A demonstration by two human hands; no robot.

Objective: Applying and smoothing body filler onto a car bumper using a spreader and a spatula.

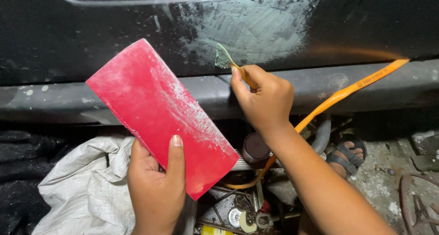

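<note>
My left hand (155, 180) grips a flat red board (160, 111) smeared with whitish filler, held tilted below the panel. My right hand (263, 97) pinches a small putty spreader (225, 59) with a yellow handle; its blade, coated in grey-green filler, touches the black car body panel (91, 38). On the panel, just above the blade, lies a pale green patch of spread filler (256, 29). A grey sill (68, 100) runs below the panel, behind both hands.
An orange hose (352, 88) runs from the right down behind my right wrist. A white woven sack (87, 184) lies lower left. A dark round can (254, 149) and assorted tools (247, 214) sit below. A sandalled foot (347, 155) rests on the gritty floor.
</note>
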